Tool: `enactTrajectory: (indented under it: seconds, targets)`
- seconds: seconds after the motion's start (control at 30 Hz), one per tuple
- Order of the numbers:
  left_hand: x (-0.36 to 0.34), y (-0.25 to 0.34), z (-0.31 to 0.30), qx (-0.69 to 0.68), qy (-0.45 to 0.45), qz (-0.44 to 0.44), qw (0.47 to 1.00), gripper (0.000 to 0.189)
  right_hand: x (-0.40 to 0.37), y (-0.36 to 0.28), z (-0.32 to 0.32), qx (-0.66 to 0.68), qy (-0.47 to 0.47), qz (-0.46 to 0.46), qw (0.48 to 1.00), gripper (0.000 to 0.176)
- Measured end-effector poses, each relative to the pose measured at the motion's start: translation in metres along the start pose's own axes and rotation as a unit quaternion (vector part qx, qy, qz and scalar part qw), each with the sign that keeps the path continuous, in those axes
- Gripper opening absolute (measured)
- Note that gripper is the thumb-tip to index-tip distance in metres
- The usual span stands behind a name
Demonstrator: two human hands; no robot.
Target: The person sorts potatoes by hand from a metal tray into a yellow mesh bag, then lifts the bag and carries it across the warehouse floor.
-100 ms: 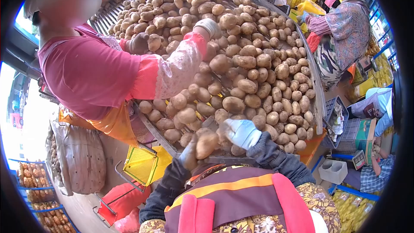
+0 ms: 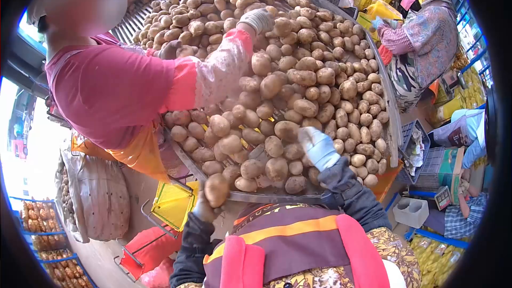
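Note:
A brown potato [image 2: 217, 190] is in my gloved left hand [image 2: 205, 209], held up at the near left edge of the sorting table. My right hand [image 2: 319, 148], in a pale blue glove, reaches over the near part of the potato heap [image 2: 320, 77]. Its fingers point away from me and look loosely apart, just beside a large potato [image 2: 287, 130]; the fingertips are partly hidden. Loose potatoes, some dusty with soil, lie between my two hands.
A co-worker in pink [image 2: 122, 85] leans over the heap from the left, one gloved hand [image 2: 257, 20] above the potatoes. A metal rim [image 2: 393, 122] bounds the table. A yellow crate [image 2: 173, 204], a large sack [image 2: 98, 194] and several other people are around it.
My left hand has moved left and slightly down with its potato. My right hand has shifted right and farther forward over the heap. The co-worker's near hand has risen slightly.

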State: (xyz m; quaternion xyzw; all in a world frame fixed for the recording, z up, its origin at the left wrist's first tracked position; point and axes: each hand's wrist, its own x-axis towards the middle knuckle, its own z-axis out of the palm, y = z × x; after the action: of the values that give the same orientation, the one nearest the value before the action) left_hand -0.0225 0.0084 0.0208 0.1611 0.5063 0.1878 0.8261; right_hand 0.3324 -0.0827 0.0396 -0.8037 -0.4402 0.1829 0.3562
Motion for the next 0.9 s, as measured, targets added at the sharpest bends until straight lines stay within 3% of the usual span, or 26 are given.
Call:
enactTrajectory:
  seconds: [0.03,0.07,0.1,0.17,0.2,0.23,0.27,0.3,0.33,0.37,0.47,0.53,0.57,0.73,0.8,0.9]
  targets:
    - [0.009,-0.003,-0.054,-0.074,-0.003,0.041,0.996,0.080,0.010,0.019,-0.008,0.029,0.051,-0.002,0.998,0.027]
    - [0.010,0.003,-0.110,-0.070,-0.097,0.067,0.991,0.073,0.018,0.037,-0.013,-0.017,0.108,-0.042,0.993,0.026]
    - [-0.005,0.007,-0.127,-0.114,0.070,0.093,0.987,0.071,0.022,0.047,-0.018,-0.053,0.101,-0.060,0.992,0.026]
    - [0.002,0.015,-0.170,-0.053,0.298,0.217,0.928,0.068,0.043,0.041,-0.025,-0.125,0.083,-0.131,0.980,0.033]
    - [0.013,0.022,-0.190,0.157,0.432,0.280,0.842,0.069,0.054,0.024,-0.024,-0.162,0.066,-0.178,0.968,0.040]
    - [0.021,0.020,-0.208,0.335,0.491,0.317,0.739,0.069,0.064,0.018,-0.015,-0.212,0.003,-0.188,0.959,0.051]
    - [0.024,0.025,-0.206,0.498,0.526,0.339,0.600,0.069,0.065,0.008,0.000,-0.273,0.021,-0.210,0.939,0.055]
    - [0.019,0.025,-0.157,0.539,0.479,0.414,0.556,0.065,0.064,0.006,0.019,-0.299,0.001,-0.218,0.929,0.055]
    - [0.014,0.028,-0.103,0.532,0.434,0.439,0.579,0.066,0.060,0.010,0.039,-0.324,-0.023,-0.224,0.919,0.056]
    - [0.028,0.021,-0.080,0.580,0.364,0.518,0.513,0.069,0.057,0.021,0.059,-0.332,-0.069,-0.226,0.913,0.053]
    - [0.041,0.010,0.026,0.653,0.176,0.556,0.484,0.066,0.038,0.015,0.048,-0.296,-0.204,-0.220,0.907,0.033]
    - [0.050,-0.006,0.061,0.681,0.084,0.541,0.486,0.062,0.026,0.005,0.031,-0.355,-0.285,-0.203,0.867,0.031]
    - [0.052,-0.013,0.073,0.682,0.037,0.516,0.517,0.061,0.018,0.003,0.029,-0.400,-0.285,-0.204,0.846,0.034]
    - [0.069,-0.027,0.112,0.661,-0.043,0.526,0.534,0.053,0.023,0.012,0.033,-0.359,-0.214,-0.127,0.900,0.044]
    - [0.076,-0.030,0.111,0.554,-0.088,0.500,0.660,0.046,0.029,0.025,0.038,-0.298,-0.169,-0.038,0.939,0.045]
    - [0.092,-0.035,0.115,0.465,-0.093,0.404,0.782,0.041,0.032,0.034,0.042,-0.216,-0.131,0.012,0.968,0.046]
